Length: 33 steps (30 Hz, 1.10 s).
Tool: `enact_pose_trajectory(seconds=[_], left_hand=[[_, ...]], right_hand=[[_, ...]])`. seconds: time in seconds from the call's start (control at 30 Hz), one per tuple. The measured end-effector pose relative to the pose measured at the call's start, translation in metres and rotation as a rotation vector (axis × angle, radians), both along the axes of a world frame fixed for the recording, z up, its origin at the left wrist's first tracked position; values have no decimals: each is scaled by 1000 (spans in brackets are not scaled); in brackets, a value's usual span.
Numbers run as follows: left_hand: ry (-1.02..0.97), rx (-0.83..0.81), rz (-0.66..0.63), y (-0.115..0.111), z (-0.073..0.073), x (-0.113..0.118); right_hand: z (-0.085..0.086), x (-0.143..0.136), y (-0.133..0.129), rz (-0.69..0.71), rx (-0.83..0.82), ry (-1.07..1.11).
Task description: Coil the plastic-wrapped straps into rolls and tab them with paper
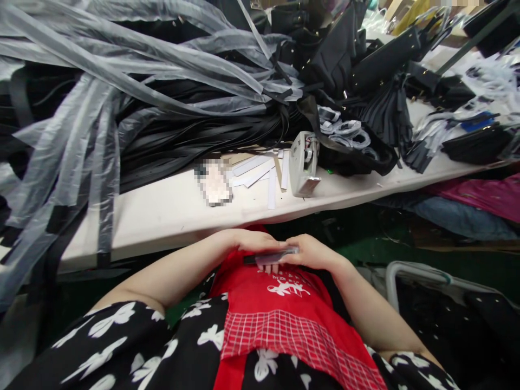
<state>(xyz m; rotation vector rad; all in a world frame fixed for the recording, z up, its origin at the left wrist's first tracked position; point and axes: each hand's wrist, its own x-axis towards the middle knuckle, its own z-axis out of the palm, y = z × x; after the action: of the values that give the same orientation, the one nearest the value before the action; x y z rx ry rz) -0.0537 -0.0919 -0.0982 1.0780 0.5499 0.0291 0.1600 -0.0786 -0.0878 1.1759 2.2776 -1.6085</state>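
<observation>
Head view: well to the left, plastic-covered strips (pixel 103 179) hang over the edge of the surface (pixel 150 216), beside a long heap of black straps (pixel 179 138). Towards the middle, a blurred object (pixel 215 187) lies just left of loose paper strips (pixel 260 176), with a pale device (pixel 303 165) to their right. On the near side of the surface, in front of the red apron (pixel 249 287), the left hand (pixel 254 241) runs rightward along the far side of a small dark strip (pixel 251 260) with clear film on it. How far its fingers close is hidden. A few fingertips show below the strip; whose they are, I cannot tell. The strip's long axis runs left to right, its right end slightly farther away. That end sits in the right hand (pixel 311 252), which is closed with the thumb over the film, making it the nearer hand there; the bare dark end points left, beneath the left hand.
</observation>
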Motion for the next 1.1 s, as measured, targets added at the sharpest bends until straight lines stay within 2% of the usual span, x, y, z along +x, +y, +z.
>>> enact_pose_trajectory(seconds=[0.1,0.2,0.27,0.43,0.57,0.67,0.73,0.77,0.83,0.87,0.9,0.97,1.03,1.1], left_hand=[[56,-85,-70,5,-1,-19],[117,-117,-24,5,0,-34],[77,-187,91,6,6,-40],[-291,-445,480,21,33,-51],[-505,-484,851,42,64,-56],[-630,-417,1054,58,80,-45],[-618,-298,1152,68,81,-28],[-582,-190,1205,71,78,-17],[-419,152,1260,74,66,8],[-293,362,1219,71,58,19],[-154,571,1117,67,50,29],[104,909,813,53,37,41],[263,1109,527,38,30,44],[353,1191,355,26,30,40]], right_hand=[[4,17,11,-73,-23,-18],[11,33,20,-81,-46,4],[16,40,23,-63,-36,12],[17,42,21,-116,159,35],[10,27,13,-130,63,111],[12,12,6,-121,-54,201],[17,1,1,-91,-82,276],[22,-5,-1,-76,-90,315],[33,-13,-2,-50,-136,409],[38,-15,0,-69,-173,479],[43,-14,3,-124,-212,565],[47,-5,13,-344,-263,750],[44,14,25,-583,-243,840],[36,36,35,-699,-217,755]])
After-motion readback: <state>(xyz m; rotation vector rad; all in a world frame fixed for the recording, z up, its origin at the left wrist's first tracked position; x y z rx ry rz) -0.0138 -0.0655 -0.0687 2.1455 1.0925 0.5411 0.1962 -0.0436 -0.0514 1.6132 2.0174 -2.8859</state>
